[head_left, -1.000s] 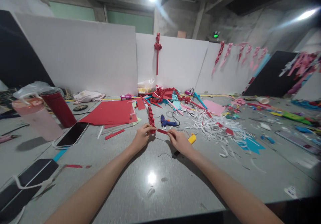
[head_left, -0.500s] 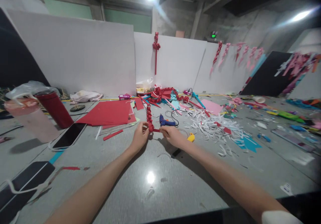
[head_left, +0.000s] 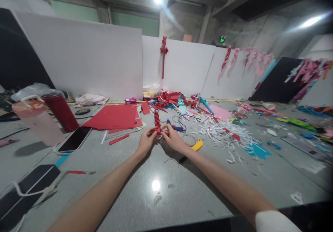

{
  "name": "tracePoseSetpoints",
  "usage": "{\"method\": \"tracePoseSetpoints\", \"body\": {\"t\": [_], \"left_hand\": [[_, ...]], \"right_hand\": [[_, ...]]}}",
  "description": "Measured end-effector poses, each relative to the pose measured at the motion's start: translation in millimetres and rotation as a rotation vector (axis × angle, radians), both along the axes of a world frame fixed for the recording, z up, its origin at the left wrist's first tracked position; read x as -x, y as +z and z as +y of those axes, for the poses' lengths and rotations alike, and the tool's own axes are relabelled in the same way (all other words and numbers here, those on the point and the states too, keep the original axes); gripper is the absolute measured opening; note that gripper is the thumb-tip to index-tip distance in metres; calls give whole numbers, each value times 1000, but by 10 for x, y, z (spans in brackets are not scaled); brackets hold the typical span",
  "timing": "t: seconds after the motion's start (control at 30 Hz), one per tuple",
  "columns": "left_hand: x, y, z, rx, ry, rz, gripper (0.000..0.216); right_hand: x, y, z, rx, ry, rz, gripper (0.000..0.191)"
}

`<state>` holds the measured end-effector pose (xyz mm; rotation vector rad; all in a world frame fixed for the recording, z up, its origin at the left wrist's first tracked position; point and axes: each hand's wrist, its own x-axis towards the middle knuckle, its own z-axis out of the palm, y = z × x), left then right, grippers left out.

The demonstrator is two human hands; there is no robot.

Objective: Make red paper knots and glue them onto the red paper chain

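Between my two hands stands a red folded paper chain (head_left: 157,118), its twisted length pointing away from me. My left hand (head_left: 147,140) pinches its near end from the left side. From the right, my right hand (head_left: 171,137) has its fingers closed on the same near end, close to my left fingertips. Just beyond my right hand lies a blue glue gun (head_left: 174,127), partly covered by the hand. A yellow-handled tool (head_left: 197,144) rests beside my right wrist.
Red paper sheets (head_left: 114,117) and a red strip (head_left: 119,139) lie to the left. A phone (head_left: 75,138), a pink bottle (head_left: 39,121) and a red tumbler (head_left: 61,112) are farther left. White paper shreds (head_left: 221,129) cover the right. Behind stands a white panel (head_left: 187,65).
My right hand has moved in to the left, beside my left hand. The red strip that stretched between the hands no longer shows. The view has shifted slightly.
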<state>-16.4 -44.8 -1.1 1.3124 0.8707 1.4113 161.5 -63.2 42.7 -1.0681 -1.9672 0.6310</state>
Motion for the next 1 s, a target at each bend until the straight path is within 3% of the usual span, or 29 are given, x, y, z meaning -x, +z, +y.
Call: {"method": "tracePoseSetpoints", "body": {"t": [0.2,0.33,0.57,0.73,1.0], "left_hand": [[58,-28,73,139,9,-244,67],[58,-3,84,157,-2,-258,59],[8,42,5,93,-3,-153,40],[23,112,-65,-78,63,73,30],[-6,30,-89,-192,81,267,29]], "right_hand": [[-81,21,-27,-162,170,23,18],[-176,-33,-7,-164,252,-29,25],[-125,-138,-37,-154,190,20,21],[-28,-106,-79,-3,39,198,22],[38,-112,6,245,18,344,38]]}}
